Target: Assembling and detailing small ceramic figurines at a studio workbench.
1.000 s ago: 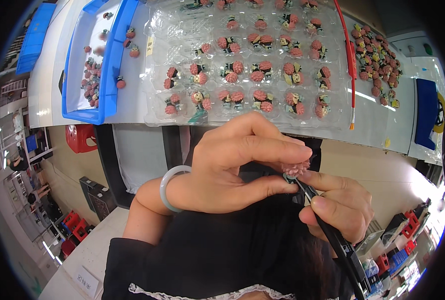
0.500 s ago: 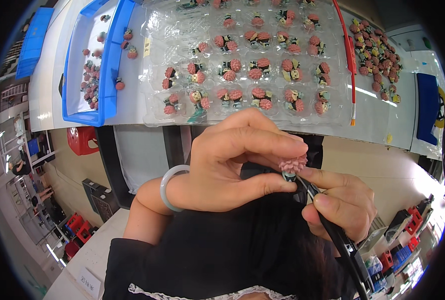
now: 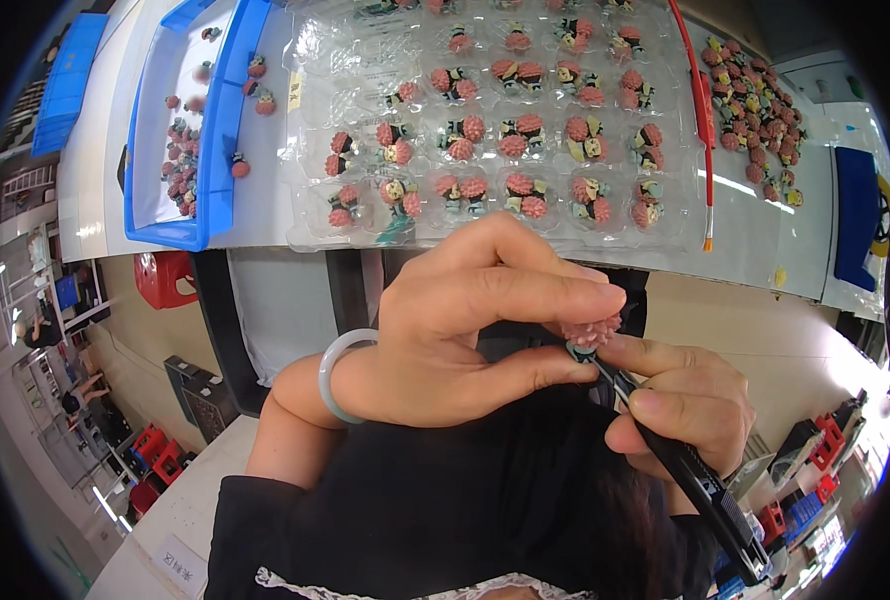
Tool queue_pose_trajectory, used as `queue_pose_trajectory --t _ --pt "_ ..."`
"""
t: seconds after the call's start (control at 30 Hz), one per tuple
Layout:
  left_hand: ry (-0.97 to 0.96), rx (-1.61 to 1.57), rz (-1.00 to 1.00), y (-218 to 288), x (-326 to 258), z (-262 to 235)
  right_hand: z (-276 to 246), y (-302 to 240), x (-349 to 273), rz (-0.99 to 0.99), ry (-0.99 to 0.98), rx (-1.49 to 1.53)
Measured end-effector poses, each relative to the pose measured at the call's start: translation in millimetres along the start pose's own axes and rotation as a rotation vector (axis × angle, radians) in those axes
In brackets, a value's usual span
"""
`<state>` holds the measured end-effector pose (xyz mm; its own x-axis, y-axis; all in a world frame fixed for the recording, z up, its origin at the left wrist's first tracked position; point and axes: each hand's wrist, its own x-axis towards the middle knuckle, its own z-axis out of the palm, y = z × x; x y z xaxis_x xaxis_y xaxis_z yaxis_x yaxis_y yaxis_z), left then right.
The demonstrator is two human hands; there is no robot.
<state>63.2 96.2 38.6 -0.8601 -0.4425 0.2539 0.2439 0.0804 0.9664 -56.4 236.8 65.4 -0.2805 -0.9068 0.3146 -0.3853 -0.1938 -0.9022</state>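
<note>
Now the pink-topped figure [image 3: 592,332] is up off the table, pinched between thumb and fingers of my left hand [image 3: 430,340]. My right hand [image 3: 690,400], curled around a black cutter [image 3: 693,475], brings its tip to the figure's lower part; contact is unclear. I judge this fine tip work, calling for a steady pinch and light pressure. Beyond lies the clear tray [image 3: 340,95].

Scene was bright, glare washed out far right, tray [image 3: 350,65] and table [image 3: 735,240] caught reflections, fisheye bent edges, corners went black
</note>
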Motion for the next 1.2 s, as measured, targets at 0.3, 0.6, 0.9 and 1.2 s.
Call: queue_pose_trajectory --t 0.3,0.6,0.9,1.2 --pt "0.023 0.105 0.015 3 -2 0 3 2 0 0.001 0.005 0.024" --pt "-0.064 0.162 0.037 2 -2 -5 12 3 2 0.013 0.154 0.049" --pt "-0.05 0.189 0.042 3 -1 -3 12 2 5 -0.013 0.155 -0.021" --pt "-0.066 0.149 0.034 2 -3 -5 9 2 3 -0.041 0.118 -0.05"
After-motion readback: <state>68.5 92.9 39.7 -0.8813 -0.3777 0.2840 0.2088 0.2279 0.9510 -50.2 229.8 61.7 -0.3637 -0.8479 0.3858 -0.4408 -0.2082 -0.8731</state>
